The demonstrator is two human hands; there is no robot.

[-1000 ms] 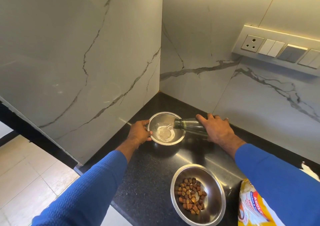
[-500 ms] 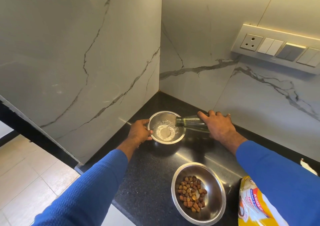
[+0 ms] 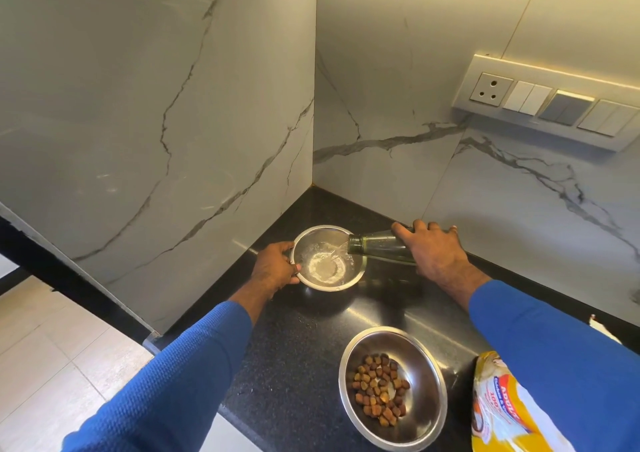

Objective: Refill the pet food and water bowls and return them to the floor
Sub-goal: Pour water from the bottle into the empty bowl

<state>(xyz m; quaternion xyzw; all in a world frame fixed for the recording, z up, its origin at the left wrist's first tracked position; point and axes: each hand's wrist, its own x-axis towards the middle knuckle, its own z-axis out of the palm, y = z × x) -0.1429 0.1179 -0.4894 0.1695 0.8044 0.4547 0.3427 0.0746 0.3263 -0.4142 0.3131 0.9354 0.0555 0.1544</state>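
Note:
A small steel water bowl (image 3: 313, 235) stands in the far corner of the black counter (image 3: 298, 365). My left hand (image 3: 273, 270) grips its left rim. My right hand (image 3: 434, 252) holds a green glass bottle (image 3: 375, 245) tipped nearly flat, its mouth over the bowl's right rim, and water streams into the bowl and froths there. A larger steel food bowl (image 3: 426, 392) with brown kibble sits nearer me on the counter.
A yellow and white pet food bag (image 3: 502, 413) lies at the counter's right, partly under my right sleeve. Marble walls close the corner on the left and behind. A socket and switch panel (image 3: 554, 102) is on the right wall. Tiled floor (image 3: 41, 358) lies lower left.
The bottle has stayed tipped over the water bowl and water keeps pouring; more froth and water now lie in the bowl. Both hands have kept their hold.

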